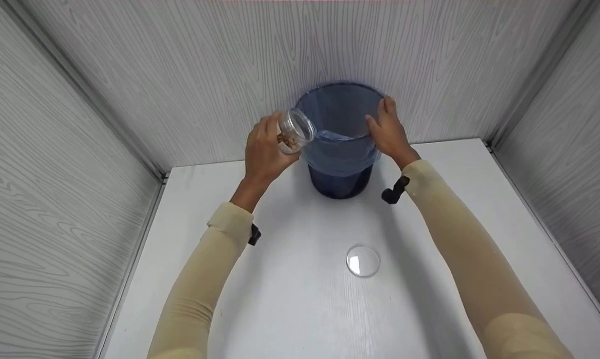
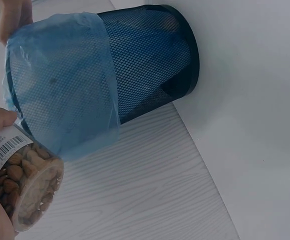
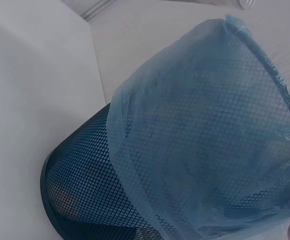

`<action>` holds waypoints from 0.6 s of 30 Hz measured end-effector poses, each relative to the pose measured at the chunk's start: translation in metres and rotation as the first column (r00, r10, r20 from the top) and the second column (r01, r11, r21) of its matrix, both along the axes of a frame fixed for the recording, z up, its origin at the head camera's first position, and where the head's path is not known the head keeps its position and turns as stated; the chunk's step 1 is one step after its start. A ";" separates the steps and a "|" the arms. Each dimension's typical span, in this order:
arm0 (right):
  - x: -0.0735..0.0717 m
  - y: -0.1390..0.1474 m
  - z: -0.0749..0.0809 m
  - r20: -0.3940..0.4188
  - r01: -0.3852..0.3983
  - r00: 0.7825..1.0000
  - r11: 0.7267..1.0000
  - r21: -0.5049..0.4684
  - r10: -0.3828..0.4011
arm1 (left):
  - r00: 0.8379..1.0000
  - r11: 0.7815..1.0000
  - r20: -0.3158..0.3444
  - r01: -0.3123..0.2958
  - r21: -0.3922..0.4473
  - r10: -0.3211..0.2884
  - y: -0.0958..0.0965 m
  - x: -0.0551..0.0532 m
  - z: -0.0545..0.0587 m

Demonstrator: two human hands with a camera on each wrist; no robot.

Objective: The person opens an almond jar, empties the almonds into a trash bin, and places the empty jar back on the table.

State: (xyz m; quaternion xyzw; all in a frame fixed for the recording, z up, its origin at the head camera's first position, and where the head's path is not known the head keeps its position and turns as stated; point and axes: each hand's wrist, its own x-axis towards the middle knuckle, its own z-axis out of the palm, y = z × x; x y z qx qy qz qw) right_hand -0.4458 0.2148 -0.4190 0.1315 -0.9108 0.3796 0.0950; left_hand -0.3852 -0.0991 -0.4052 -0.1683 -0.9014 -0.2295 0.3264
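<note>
My left hand (image 1: 266,152) grips a clear jar (image 1: 302,124) tilted with its mouth toward the bin's rim. Almonds and other pale nuts (image 2: 15,175) lie inside it, and a white barcode label (image 2: 7,150) wraps its side. A dark mesh waste bin (image 1: 337,184) stands upright, lined with a thin blue plastic bag (image 2: 67,80) folded over its rim. On the bin's right side my right hand (image 1: 390,130) holds the rim, with the thumb inside the opening. In the right wrist view, only a sliver of that hand shows at the edge.
A round clear lid (image 1: 363,260) lies on the white table (image 1: 300,309) in front of the bin. Grey wood-grain panels (image 1: 205,75) rise behind the table and on both sides, with the bin near the back one.
</note>
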 end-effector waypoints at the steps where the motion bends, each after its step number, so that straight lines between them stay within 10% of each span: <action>1: 0.000 -0.001 0.000 0.001 -0.001 1.000 1.000 0.002 0.001 | 1.000 1.000 -0.002 -0.008 -0.006 0.008 -0.001 -0.002 0.000; 18: 0.004 -0.017 0.002 0.004 -0.023 1.000 0.999 0.025 0.023 | 0.994 0.996 -0.091 -0.064 -0.068 0.058 -0.008 -0.025 0.019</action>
